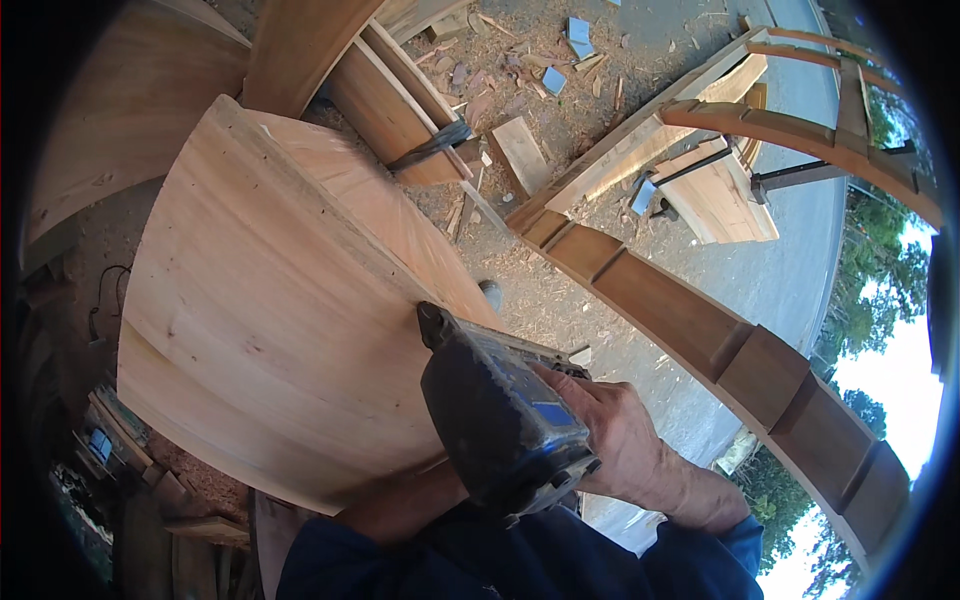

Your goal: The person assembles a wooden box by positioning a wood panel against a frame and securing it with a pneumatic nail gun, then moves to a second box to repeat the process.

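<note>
My right hand (618, 432) grips the nailer (500, 420) — best keep its nose (433, 325) square at the right edge of the panel (280, 300) — left hand hidden, hold unclear.

Blk nail gun (500, 425), scuffed w/ blue patches, tilted, nose twd upper L by wood panel's (270, 310) R edge; contact unclear. Panel lt brown, wide, curved outer edge, broad face twd cam.

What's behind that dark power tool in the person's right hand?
The broad wooden panel runs behind the dark power tool, where the left forearm also disappears. The left hand is hidden; what else is covered, I can't tell.
</note>
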Action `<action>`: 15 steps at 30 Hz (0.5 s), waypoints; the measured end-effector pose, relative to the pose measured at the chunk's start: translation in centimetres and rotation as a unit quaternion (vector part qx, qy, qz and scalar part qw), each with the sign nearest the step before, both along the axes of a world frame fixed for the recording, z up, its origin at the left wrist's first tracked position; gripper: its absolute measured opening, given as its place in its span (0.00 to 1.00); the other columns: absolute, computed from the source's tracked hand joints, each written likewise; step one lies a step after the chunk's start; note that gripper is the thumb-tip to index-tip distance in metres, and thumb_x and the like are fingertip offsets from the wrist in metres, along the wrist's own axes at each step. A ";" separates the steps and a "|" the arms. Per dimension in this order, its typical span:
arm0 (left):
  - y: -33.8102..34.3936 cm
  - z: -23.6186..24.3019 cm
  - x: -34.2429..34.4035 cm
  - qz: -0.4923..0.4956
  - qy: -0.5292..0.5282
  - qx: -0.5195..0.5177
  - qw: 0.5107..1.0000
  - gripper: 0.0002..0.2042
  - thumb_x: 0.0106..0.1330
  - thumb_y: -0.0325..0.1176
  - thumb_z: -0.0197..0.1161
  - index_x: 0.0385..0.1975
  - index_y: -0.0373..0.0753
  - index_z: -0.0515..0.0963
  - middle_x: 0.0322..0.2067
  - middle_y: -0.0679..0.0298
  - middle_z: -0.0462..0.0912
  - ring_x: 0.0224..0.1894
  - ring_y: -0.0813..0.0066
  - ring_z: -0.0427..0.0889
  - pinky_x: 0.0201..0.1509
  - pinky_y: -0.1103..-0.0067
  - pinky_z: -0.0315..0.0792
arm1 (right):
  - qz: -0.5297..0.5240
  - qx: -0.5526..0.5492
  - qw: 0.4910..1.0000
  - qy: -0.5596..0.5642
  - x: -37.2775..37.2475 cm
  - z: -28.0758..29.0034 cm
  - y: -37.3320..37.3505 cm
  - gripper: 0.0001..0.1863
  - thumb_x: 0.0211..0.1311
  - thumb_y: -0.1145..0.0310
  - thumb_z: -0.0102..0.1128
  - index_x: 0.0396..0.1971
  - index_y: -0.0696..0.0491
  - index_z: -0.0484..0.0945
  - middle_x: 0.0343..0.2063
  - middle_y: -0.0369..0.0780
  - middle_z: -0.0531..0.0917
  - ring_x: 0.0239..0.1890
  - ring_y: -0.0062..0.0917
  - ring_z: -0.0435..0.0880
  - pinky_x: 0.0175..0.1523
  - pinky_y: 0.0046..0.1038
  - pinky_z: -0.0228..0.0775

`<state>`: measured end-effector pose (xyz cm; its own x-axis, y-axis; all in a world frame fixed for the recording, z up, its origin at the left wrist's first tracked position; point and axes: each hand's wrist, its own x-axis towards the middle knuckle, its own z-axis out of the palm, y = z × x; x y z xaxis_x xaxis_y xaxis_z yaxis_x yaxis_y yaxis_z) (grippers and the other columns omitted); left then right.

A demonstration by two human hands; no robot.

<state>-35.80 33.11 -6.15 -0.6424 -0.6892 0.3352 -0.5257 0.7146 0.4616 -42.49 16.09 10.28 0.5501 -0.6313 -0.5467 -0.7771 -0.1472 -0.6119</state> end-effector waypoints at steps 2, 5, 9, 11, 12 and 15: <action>-0.1 0.2 0.0 0.000 -0.002 0.000 1.000 0.22 0.78 0.45 0.46 0.66 0.41 0.68 0.66 0.59 0.68 0.71 0.67 0.63 0.75 0.58 0.59 | 0.000 0.001 1.000 0.008 0.2 0.4 -0.1 0.42 0.50 0.58 0.75 0.64 0.58 0.69 0.33 0.46 0.85 0.33 0.41 0.89 0.36 0.40 0.82; 0.0 0.3 0.0 -0.003 -0.010 0.001 1.000 0.22 0.78 0.45 0.46 0.66 0.41 0.68 0.66 0.58 0.68 0.71 0.66 0.63 0.75 0.58 0.60 | -0.004 0.033 0.999 0.043 0.4 0.8 -0.3 0.46 0.47 0.56 0.75 0.65 0.61 0.67 0.35 0.48 0.85 0.35 0.44 0.88 0.40 0.41 0.82; 0.1 0.2 0.8 0.000 -0.036 0.003 0.999 0.23 0.78 0.45 0.47 0.66 0.41 0.67 0.67 0.58 0.68 0.71 0.66 0.62 0.75 0.57 0.60 | 0.004 0.044 0.998 0.043 0.4 0.5 -0.4 0.50 0.45 0.54 0.75 0.67 0.64 0.64 0.35 0.48 0.84 0.35 0.44 0.87 0.41 0.40 0.81; 0.0 0.4 0.7 0.000 -0.043 0.002 0.999 0.23 0.78 0.45 0.47 0.66 0.41 0.67 0.67 0.58 0.67 0.71 0.66 0.62 0.74 0.57 0.60 | 0.026 0.019 0.998 0.045 -0.6 0.7 0.1 0.50 0.46 0.53 0.75 0.67 0.63 0.65 0.35 0.47 0.85 0.34 0.43 0.87 0.40 0.39 0.81; -0.1 0.5 0.6 -0.002 -0.046 0.001 0.999 0.23 0.78 0.45 0.47 0.66 0.41 0.67 0.67 0.58 0.67 0.71 0.66 0.62 0.74 0.57 0.61 | 0.052 -0.003 0.997 0.049 -1.2 0.9 0.3 0.49 0.46 0.52 0.75 0.66 0.62 0.66 0.35 0.47 0.85 0.33 0.43 0.87 0.39 0.39 0.82; -0.1 0.4 0.4 -0.008 -0.048 0.004 0.999 0.23 0.78 0.45 0.47 0.67 0.41 0.67 0.67 0.58 0.67 0.71 0.65 0.62 0.74 0.56 0.61 | 0.022 -0.019 0.999 0.024 -3.2 1.1 2.2 0.46 0.44 0.62 0.75 0.66 0.57 0.67 0.35 0.46 0.85 0.35 0.40 0.89 0.39 0.38 0.83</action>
<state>-35.41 33.05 -5.73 -0.6824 -0.6810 0.2656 -0.5560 0.7195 0.4161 -45.71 18.30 11.42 0.5522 -0.6271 -0.5493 -0.7973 -0.2047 -0.5678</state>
